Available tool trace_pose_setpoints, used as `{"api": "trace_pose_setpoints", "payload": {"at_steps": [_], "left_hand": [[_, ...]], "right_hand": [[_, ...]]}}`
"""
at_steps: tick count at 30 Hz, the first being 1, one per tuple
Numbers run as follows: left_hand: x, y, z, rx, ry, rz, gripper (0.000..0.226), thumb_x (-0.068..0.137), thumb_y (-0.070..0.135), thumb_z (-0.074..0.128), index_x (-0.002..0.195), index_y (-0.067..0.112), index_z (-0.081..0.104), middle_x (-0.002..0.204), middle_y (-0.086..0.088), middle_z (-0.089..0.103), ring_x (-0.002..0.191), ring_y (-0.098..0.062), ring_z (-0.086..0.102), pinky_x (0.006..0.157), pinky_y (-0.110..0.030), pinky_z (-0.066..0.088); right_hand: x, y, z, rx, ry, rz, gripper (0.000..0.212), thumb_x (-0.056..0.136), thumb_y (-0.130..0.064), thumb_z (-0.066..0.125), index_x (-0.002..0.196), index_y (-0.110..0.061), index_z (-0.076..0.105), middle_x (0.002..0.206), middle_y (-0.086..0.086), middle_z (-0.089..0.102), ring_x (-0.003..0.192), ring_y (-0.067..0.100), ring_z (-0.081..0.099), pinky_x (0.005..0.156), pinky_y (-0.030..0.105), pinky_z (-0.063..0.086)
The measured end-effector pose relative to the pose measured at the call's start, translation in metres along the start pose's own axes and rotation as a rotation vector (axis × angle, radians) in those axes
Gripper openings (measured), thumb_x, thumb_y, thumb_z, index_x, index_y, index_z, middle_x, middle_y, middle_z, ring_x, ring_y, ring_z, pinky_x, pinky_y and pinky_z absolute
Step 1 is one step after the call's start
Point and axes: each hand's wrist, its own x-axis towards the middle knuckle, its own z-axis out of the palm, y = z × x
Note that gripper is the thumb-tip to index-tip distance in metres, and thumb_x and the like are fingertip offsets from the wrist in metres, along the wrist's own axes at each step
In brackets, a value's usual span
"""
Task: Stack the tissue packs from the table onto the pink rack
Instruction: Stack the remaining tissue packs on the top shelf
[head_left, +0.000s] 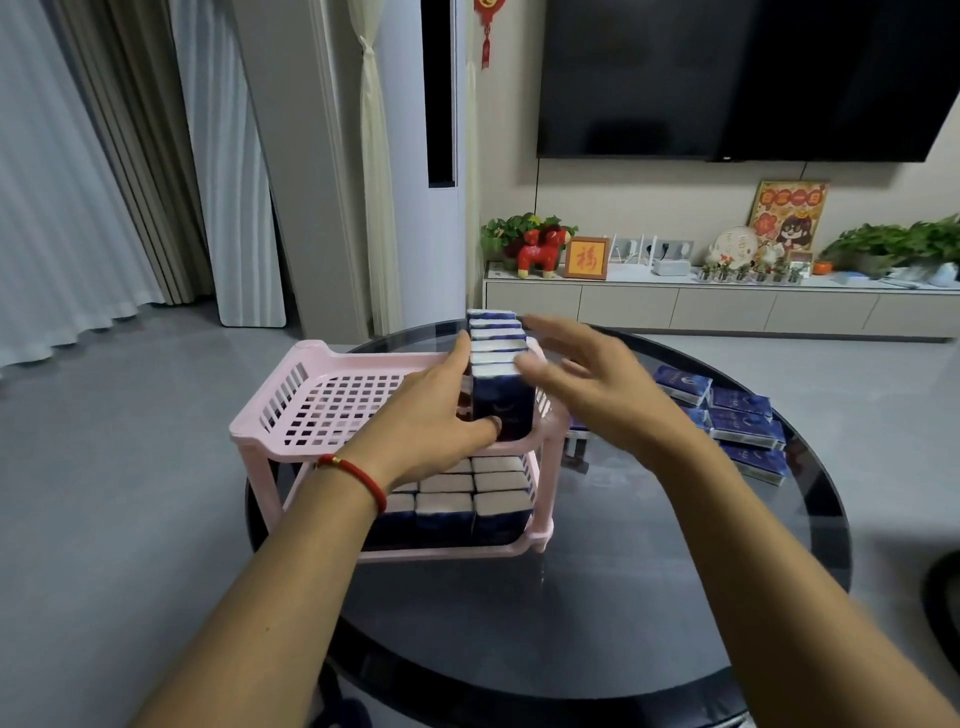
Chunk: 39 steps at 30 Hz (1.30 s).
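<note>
Our left hand (441, 410) grips the upright row of tissue packs (500, 374) on the pink rack (291, 395); our right hand (582, 374) hovers beside it, fingers spread and blurred. We judge the row could topple if either hand nudges it.

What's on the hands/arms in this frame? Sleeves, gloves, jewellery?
Both forearms are bare, no sleeves in view, no gloves. The left hand has a red cord bracelet with a small gold bead at the wrist. The right hand shows nothing worn; it is motion-blurred.
</note>
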Motion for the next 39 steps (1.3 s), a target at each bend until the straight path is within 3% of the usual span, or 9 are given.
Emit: {"api": "trace_pose_setpoints", "payload": {"at_steps": [5, 10, 14, 18, 26, 29, 33, 37, 39], "left_hand": [[0.001, -0.004, -0.002, -0.065, -0.016, 0.015, 0.098, 0.088, 0.027, 0.074, 0.163, 0.035, 0.01, 0.153, 0.006, 0.051, 0.132, -0.017, 0.056, 0.11, -0.043, 0.049], [-0.004, -0.002, -0.004, -0.075, -0.009, 0.044, 0.101, 0.088, 0.027, 0.075, 0.163, 0.034, 0.007, 0.155, 0.01, 0.048, 0.133, -0.014, 0.055, 0.11, -0.042, 0.05], [-0.015, 0.003, -0.006, -0.073, 0.095, 0.091, 0.1, 0.09, 0.03, 0.074, 0.164, 0.032, 0.006, 0.16, 0.009, 0.039, 0.14, -0.012, 0.046, 0.115, -0.041, 0.044], [-0.032, 0.005, 0.003, -0.042, 0.446, 0.222, 0.069, 0.092, 0.013, 0.068, 0.154, 0.023, 0.041, 0.145, 0.001, 0.054, 0.13, -0.017, 0.054, 0.112, -0.04, 0.046], [-0.036, -0.007, 0.019, 0.022, 0.7, 0.26, 0.039, 0.087, 0.001, 0.066, 0.123, 0.015, 0.066, 0.117, -0.002, 0.065, 0.107, -0.016, 0.059, 0.096, -0.035, 0.051], [-0.037, -0.003, 0.02, 0.02, 0.75, 0.275, 0.032, 0.087, 0.002, 0.065, 0.117, 0.013, 0.068, 0.113, -0.002, 0.066, 0.105, -0.019, 0.059, 0.093, -0.034, 0.051], [-0.04, 0.015, 0.015, -0.014, 0.782, 0.374, 0.023, 0.091, 0.014, 0.067, 0.114, 0.012, 0.072, 0.117, -0.003, 0.065, 0.11, -0.017, 0.059, 0.096, -0.023, 0.048], [-0.044, 0.034, 0.011, -0.214, 0.49, 0.382, 0.044, 0.095, 0.026, 0.069, 0.138, 0.022, 0.061, 0.128, 0.005, 0.064, 0.113, -0.009, 0.061, 0.095, -0.014, 0.051], [-0.046, 0.031, 0.008, -0.215, 0.441, 0.369, 0.054, 0.093, 0.017, 0.073, 0.144, 0.028, 0.058, 0.127, 0.01, 0.066, 0.112, -0.008, 0.062, 0.099, -0.022, 0.053]], "right_hand": [[-0.013, 0.054, -0.025, -0.024, 0.356, 0.21, 0.038, 0.103, -0.043, 0.054, 0.13, -0.02, 0.068, 0.121, -0.005, 0.072, 0.109, 0.01, 0.066, 0.102, 0.044, 0.053], [-0.042, 0.141, -0.043, -0.339, 0.617, 0.539, 0.035, 0.097, -0.01, 0.056, 0.13, -0.008, 0.066, 0.128, 0.015, 0.068, 0.111, 0.031, 0.064, 0.1, 0.046, 0.052], [-0.052, 0.18, -0.045, -0.552, 0.412, 0.555, 0.058, 0.092, -0.012, 0.068, 0.147, -0.014, 0.049, 0.15, 0.014, 0.049, 0.136, 0.035, 0.045, 0.112, 0.055, 0.041], [-0.054, 0.191, -0.038, -0.793, 0.145, 0.54, 0.069, 0.1, -0.037, 0.061, 0.159, -0.027, 0.027, 0.166, 0.003, 0.026, 0.147, 0.034, 0.029, 0.111, 0.056, 0.04], [-0.058, 0.167, -0.038, -0.705, 0.154, 0.599, 0.056, 0.084, -0.048, 0.076, 0.129, -0.018, 0.059, 0.125, 0.007, 0.055, 0.11, 0.027, 0.056, 0.098, 0.048, 0.049], [-0.064, 0.128, -0.049, -0.541, 0.252, 0.414, 0.041, 0.079, -0.039, 0.083, 0.109, -0.012, 0.072, 0.104, 0.005, 0.067, 0.094, 0.024, 0.061, 0.088, 0.048, 0.056], [-0.063, 0.043, -0.061, -0.363, 0.303, 0.037, 0.062, 0.078, -0.01, 0.085, 0.134, -0.02, 0.061, 0.132, 0.002, 0.047, 0.121, 0.018, 0.05, 0.1, 0.033, 0.052], [-0.057, -0.02, -0.038, -0.465, 0.143, -0.313, 0.068, 0.076, -0.001, 0.084, 0.133, -0.031, 0.061, 0.149, 0.0, 0.041, 0.132, 0.006, 0.04, 0.1, 0.015, 0.046], [-0.053, -0.035, -0.022, -0.499, 0.079, -0.391, 0.068, 0.078, 0.003, 0.079, 0.134, -0.032, 0.062, 0.151, -0.001, 0.041, 0.134, 0.012, 0.044, 0.105, 0.023, 0.047]]}}
